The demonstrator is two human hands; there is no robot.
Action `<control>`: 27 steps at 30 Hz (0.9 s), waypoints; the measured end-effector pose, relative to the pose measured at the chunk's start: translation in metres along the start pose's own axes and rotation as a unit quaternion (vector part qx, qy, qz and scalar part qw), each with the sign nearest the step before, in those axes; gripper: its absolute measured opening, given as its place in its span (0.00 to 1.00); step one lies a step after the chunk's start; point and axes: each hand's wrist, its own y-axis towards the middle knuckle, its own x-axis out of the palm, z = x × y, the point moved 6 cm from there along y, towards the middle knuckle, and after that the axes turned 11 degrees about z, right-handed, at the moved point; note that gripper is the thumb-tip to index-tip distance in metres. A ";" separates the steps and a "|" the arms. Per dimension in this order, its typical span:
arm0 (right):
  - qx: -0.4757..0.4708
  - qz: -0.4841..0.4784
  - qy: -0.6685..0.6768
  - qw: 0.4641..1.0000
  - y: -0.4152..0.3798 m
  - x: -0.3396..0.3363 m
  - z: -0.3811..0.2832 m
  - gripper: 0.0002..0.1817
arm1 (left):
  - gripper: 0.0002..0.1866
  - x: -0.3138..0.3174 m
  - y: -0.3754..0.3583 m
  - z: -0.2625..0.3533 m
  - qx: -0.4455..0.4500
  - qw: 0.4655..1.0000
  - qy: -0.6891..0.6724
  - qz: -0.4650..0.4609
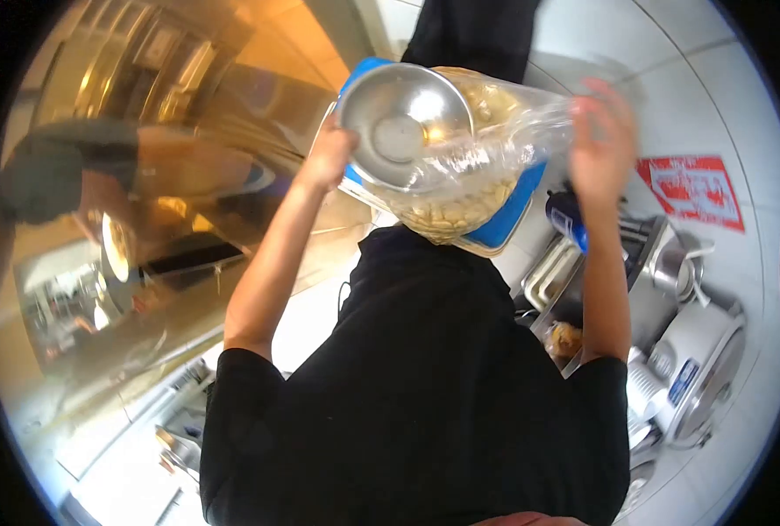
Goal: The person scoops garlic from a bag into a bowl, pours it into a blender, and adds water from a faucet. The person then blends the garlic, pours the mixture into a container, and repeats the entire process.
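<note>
My left hand (327,158) grips the rim of a round steel bowl (400,123), which is empty and held in front of my black shirt. My right hand (602,140), blurred by motion, holds the end of a clear plastic bag (513,131). The bag lies across the bowl's right side and holds pale nuts (451,212) that sag at its lower end. A blue flat object (508,219) shows under the bowl and bag; I cannot tell what it is.
A shiny steel surface (145,219) with reflections fills the left. Steel appliances (688,351) and a blue-capped container (570,219) stand at the right. A red sign (692,188) lies on the pale tiled floor (670,70).
</note>
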 end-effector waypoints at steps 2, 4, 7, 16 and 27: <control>0.166 0.011 0.182 0.969 0.023 -0.014 0.022 0.10 | 0.27 -0.045 -0.017 0.008 -0.005 0.993 -0.009 0.115; 0.048 0.000 0.177 0.983 0.061 -0.015 -0.007 0.13 | 0.29 -0.063 -0.046 0.045 0.093 0.989 0.045 0.109; -0.246 -0.199 0.137 0.939 0.062 0.033 -0.087 0.21 | 0.31 -0.080 -0.071 0.075 0.157 0.973 0.067 0.154; -0.577 -0.244 -0.068 0.777 -0.021 0.175 -0.075 0.08 | 0.36 -0.053 -0.122 0.092 0.255 0.952 -0.025 0.167; -0.302 -0.217 0.063 0.926 0.061 0.106 -0.115 0.12 | 0.24 0.016 -0.064 0.099 0.347 0.749 0.496 0.271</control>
